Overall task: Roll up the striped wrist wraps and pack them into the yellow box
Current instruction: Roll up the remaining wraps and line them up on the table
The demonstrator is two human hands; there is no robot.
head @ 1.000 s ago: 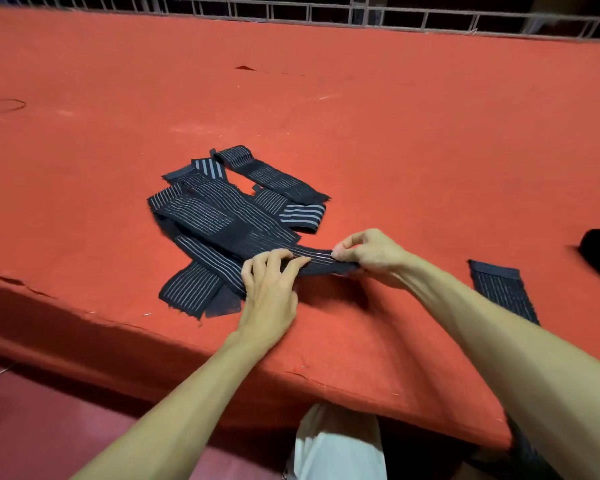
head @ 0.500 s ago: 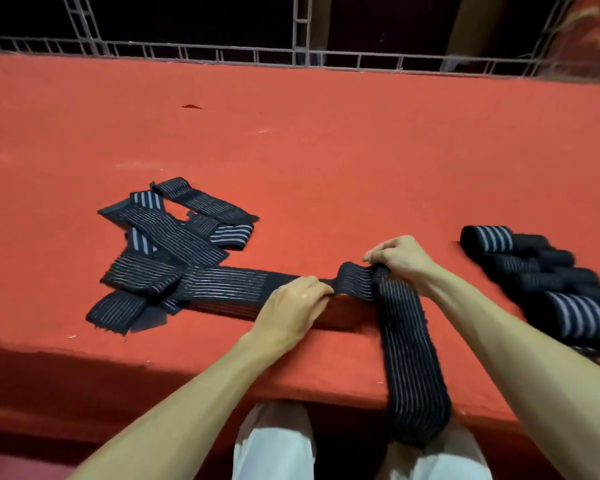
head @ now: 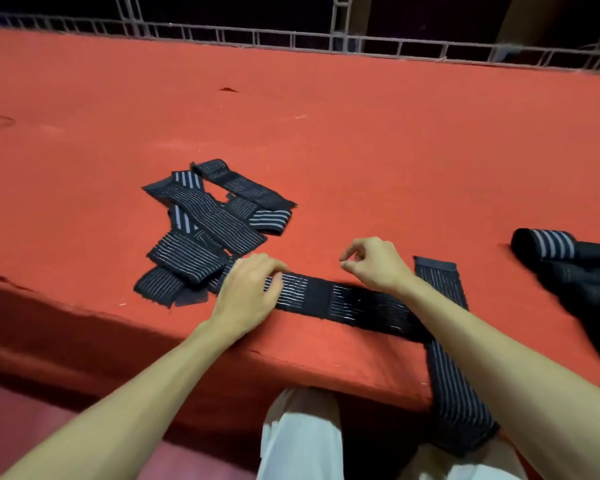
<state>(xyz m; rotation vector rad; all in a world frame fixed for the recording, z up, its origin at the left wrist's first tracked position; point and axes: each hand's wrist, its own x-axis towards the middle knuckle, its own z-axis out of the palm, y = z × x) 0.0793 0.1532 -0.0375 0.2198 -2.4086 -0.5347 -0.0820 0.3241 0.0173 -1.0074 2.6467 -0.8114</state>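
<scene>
"Hands, what are they doing?"

"Left hand (head: 248, 289) lies on one long wrap (head: 326, 299) with bent fingers. I can't tell if it pinches it or just presses. Right hand (head: 374, 263) is up off the wrap, fingers loosely curled, with nothing in it."

"Where is that wrap?"

"Flat on the red worktop (head: 326, 150), along the near edge, running from left to right and under the right arm. Another wrap (head: 461, 417) crosses it there and hangs off the near edge onto the white trousers (head: 298, 438). I can't tell if they are joined."

"And the others?"

"A messy pile of flat wraps (head: 205, 230) lies on the left, touching the long one. Rolled wraps (head: 548, 244) sit together on the right, well apart from the pile. A metal rail (head: 291, 38) runs along the far side."
</scene>
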